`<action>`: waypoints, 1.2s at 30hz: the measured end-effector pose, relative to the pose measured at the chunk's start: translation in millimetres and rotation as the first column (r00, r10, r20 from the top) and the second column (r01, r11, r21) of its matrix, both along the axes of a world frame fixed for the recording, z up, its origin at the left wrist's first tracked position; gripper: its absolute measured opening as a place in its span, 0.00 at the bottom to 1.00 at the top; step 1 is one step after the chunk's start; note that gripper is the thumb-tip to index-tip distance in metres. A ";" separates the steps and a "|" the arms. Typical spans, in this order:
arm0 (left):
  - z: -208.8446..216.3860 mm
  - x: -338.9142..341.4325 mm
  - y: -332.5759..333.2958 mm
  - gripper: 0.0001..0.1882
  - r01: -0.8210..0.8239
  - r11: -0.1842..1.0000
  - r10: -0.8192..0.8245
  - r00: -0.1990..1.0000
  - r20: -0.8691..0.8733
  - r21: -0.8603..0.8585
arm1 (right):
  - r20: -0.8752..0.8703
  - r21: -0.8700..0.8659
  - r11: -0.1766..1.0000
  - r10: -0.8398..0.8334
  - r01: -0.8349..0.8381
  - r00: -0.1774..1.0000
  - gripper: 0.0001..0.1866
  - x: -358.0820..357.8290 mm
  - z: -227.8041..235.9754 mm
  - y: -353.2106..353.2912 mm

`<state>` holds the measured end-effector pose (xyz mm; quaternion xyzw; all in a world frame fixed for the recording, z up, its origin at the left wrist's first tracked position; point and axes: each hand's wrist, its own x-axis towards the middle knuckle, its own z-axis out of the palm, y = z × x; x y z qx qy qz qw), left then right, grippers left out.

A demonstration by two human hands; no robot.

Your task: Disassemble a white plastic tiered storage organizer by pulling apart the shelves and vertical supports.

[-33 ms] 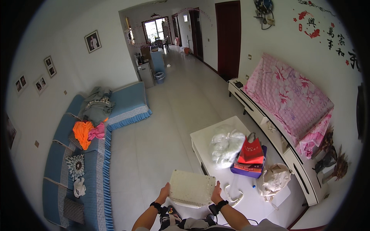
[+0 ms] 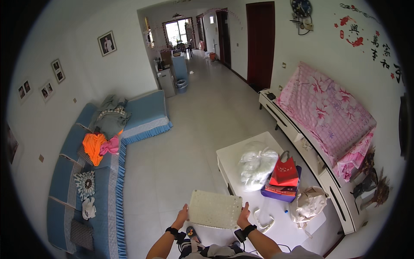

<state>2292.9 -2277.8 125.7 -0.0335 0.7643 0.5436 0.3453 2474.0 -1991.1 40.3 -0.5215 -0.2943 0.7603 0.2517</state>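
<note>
The pale board (image 2: 215,210) is held at its short ends by left grip (image 2: 182,216) and right grip (image 2: 243,216), long side across

- Low white desk (image 2: 229,156)
- On it, a bulging clear plastic bag (image 2: 258,164)
- Purple box (image 2: 276,196), just beside the plastic bag
- Cream cloth bag (image 2: 308,203) near the box
- White curved strap (image 2: 268,226)
- Small blue object (image 2: 286,211)

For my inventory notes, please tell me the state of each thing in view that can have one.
Pale slab: held at both ends
Left grip: closed on its left end
Right grip: closed on its right end
Dark red door: shut
Pink floral cloth: draped
Orange cloth: crumpled
Plastic bag: bulging
</note>
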 end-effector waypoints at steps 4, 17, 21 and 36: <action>-1.7 -63.2 -35.0 0.42 -0.093 0.994 0.096 0.994 -0.058 0.052 | -0.016 0.093 0.990 -0.108 0.109 0.994 0.29 -82.7 9.9 -22.7; 102.0 -288.0 -84.9 0.33 -0.038 0.854 -0.211 0.886 0.412 0.519 | 0.171 0.756 0.485 0.502 -0.440 0.848 0.20 -273.0 159.8 -31.0; 82.5 -320.1 -35.1 0.23 -0.143 0.911 0.005 0.942 0.336 0.386 | 0.201 0.736 0.480 0.519 -0.478 0.831 0.21 -308.4 164.2 -7.8; 118.7 -603.9 214.4 0.19 0.278 0.933 -0.282 0.959 -0.015 0.230 | 0.193 0.445 0.599 0.662 -0.666 0.724 0.33 -562.6 173.3 261.3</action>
